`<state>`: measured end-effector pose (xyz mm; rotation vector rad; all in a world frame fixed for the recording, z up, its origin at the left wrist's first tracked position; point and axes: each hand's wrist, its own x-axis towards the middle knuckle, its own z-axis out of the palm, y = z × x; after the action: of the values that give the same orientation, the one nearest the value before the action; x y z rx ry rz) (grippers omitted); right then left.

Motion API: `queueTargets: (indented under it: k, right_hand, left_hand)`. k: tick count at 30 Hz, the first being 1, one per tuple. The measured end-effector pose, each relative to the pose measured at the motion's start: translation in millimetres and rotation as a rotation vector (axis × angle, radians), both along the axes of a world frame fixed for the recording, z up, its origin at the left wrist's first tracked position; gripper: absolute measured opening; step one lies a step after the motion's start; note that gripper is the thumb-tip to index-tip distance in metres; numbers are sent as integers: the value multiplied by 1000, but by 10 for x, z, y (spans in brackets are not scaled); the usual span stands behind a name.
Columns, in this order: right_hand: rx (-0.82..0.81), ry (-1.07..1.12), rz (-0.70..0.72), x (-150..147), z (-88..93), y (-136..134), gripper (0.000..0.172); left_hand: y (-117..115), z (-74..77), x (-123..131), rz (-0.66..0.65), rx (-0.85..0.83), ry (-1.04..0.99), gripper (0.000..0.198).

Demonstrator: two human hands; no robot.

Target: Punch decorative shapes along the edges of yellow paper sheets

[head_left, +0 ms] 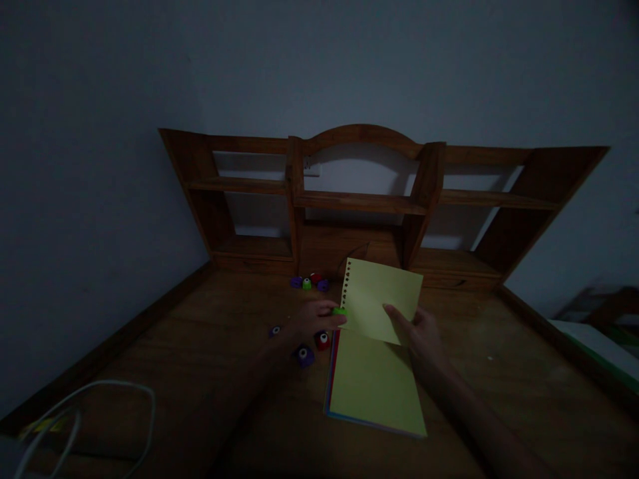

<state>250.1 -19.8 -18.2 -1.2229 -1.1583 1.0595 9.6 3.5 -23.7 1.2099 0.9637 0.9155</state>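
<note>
My right hand (422, 336) grips a pale yellow sheet (379, 293), thumb on top, holding it above the desk. Along the sheet's left edge runs a row of small punched cut-outs. My left hand (313, 319) is closed on a small green craft punch (340, 311) at that edge, near the sheet's lower left corner. Beneath lies a stack of coloured paper (377, 392), yellow on top, with red and blue edges showing. Beside my left hand sit a red punch (323, 340), a purple punch (303, 355) and a smaller dark punch (275, 330).
Several more punches, among them a green one (307, 284) and a purple one (323, 285), stand farther back. A wooden shelf unit (359, 201) rises along the desk's rear. A white cable (152, 406) loops at the lower left. The room is dim.
</note>
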Motion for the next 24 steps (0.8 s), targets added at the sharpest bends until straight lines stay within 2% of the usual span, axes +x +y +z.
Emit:
queueTargets:
  k: [4, 8, 12, 17, 24]
  right_hand:
    - [0, 5, 24, -9, 16, -11, 50]
    - [-33, -10, -7, -2, 16, -4, 50]
    - [-52, 9, 35, 15, 11, 9, 46]
    - [-59, 15, 22, 11, 22, 8, 47]
    - [-47, 14, 39, 22, -26, 24, 45]
  left_hand:
    - [-51, 43, 41, 18, 0, -4, 42]
    - [-42, -1, 77, 34, 10, -69, 44]
    - [-31, -36, 105, 66, 5, -127, 46]
    - [-65, -20, 131, 69, 30, -97, 42]
    - [-134, 14, 130, 71, 147, -18, 36]
